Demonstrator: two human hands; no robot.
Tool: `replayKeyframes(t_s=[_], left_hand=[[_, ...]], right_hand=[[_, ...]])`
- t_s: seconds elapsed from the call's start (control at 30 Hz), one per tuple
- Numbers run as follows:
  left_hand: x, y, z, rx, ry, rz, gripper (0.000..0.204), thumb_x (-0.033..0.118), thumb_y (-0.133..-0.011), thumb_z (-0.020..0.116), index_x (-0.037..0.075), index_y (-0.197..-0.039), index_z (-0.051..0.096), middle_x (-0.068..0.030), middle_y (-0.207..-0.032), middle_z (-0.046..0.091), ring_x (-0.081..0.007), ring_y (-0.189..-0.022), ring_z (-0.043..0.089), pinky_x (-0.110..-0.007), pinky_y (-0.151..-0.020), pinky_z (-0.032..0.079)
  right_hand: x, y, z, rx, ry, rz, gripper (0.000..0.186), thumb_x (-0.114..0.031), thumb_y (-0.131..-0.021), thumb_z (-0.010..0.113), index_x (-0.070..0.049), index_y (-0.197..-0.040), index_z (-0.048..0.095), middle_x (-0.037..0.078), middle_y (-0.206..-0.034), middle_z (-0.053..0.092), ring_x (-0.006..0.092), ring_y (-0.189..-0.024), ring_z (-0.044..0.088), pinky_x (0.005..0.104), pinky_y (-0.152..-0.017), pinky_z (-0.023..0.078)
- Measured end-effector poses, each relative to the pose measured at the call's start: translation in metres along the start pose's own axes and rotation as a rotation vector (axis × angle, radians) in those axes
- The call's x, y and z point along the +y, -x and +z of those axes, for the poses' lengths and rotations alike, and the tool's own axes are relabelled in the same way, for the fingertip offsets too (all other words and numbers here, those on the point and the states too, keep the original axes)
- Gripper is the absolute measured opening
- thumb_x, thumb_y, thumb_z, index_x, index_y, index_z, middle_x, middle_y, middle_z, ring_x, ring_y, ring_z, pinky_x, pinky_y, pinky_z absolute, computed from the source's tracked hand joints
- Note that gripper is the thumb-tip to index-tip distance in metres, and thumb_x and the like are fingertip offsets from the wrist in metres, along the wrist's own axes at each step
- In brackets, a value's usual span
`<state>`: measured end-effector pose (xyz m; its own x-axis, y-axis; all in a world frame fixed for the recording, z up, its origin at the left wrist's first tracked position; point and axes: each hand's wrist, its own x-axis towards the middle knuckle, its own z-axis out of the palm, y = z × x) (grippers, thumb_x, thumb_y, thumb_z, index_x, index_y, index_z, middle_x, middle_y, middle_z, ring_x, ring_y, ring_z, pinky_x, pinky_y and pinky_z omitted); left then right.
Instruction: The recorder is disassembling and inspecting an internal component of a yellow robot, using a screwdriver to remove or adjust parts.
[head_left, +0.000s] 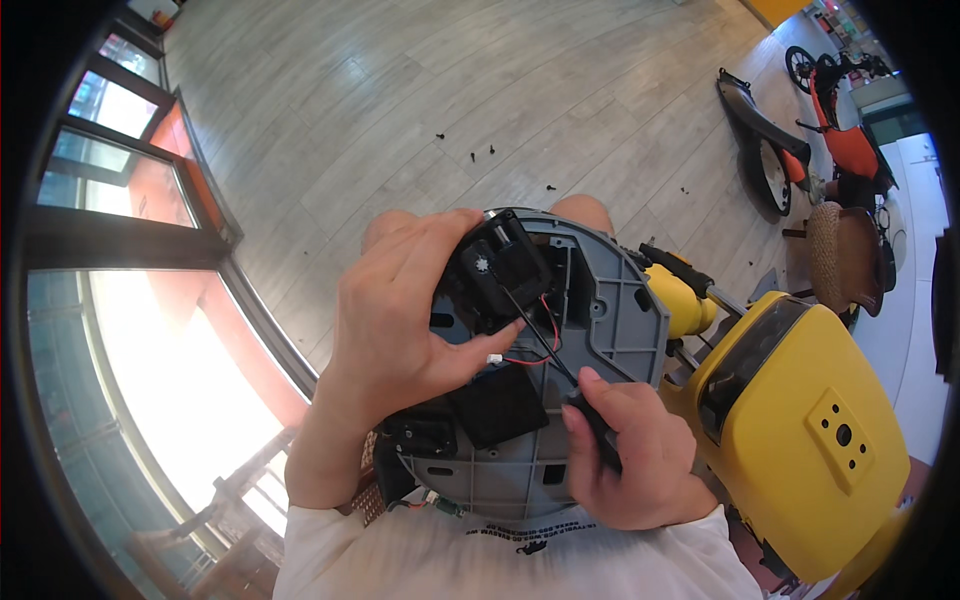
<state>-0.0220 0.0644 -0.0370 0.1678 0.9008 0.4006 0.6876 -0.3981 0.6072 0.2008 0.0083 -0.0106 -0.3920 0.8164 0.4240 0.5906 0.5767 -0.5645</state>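
Note:
My left hand [395,315] grips a black motor module [505,270] with a small white gear, over a round grey plastic base [625,310] on my lap. My right hand [625,450] holds a screwdriver [540,335] by its dark handle; its thin shaft reaches up to the module. Red and black wires with a small white connector [494,358] run below the module. A black rectangular part [500,405] and another black housing [418,435] sit lower in the base.
A yellow machine [820,430] stands close at my right. Several small dark screws [551,188] lie on the wooden floor [330,100]. A curved black part [750,140], an orange-and-black scooter [840,130] and a chair [850,255] are at the upper right. Glass doors [150,350] run along the left.

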Motion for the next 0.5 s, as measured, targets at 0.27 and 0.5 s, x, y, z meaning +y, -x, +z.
replayKeyframes(t_s=[0.27, 0.5], left_hand=[[-0.001, 0.000, 0.000, -0.007, -0.023, -0.005, 0.068, 0.021, -0.060, 0.090, -0.003, -0.119, 0.063, -0.0182, -0.101, 0.072, -0.0319, -0.091, 0.073, -0.034, -0.079, 0.057], [0.001, -0.001, -0.001, -0.004, -0.035, -0.021, 0.068, 0.020, -0.060, 0.090, -0.003, -0.118, 0.064, -0.0176, -0.100, 0.072, -0.0318, -0.089, 0.073, -0.034, -0.078, 0.056]], right_hand=[[0.004, 0.006, 0.014, 0.051, 0.038, -0.046, 0.039, 0.001, -0.076, 0.079, 0.009, -0.111, 0.064, 0.012, -0.076, 0.065, 0.0185, -0.050, 0.056, 0.0265, -0.043, 0.042], [0.003, 0.001, 0.004, 0.013, -0.069, 0.070, 0.040, -0.001, -0.077, 0.080, 0.005, -0.114, 0.065, 0.011, -0.078, 0.066, 0.0199, -0.051, 0.059, 0.0277, -0.044, 0.044]])
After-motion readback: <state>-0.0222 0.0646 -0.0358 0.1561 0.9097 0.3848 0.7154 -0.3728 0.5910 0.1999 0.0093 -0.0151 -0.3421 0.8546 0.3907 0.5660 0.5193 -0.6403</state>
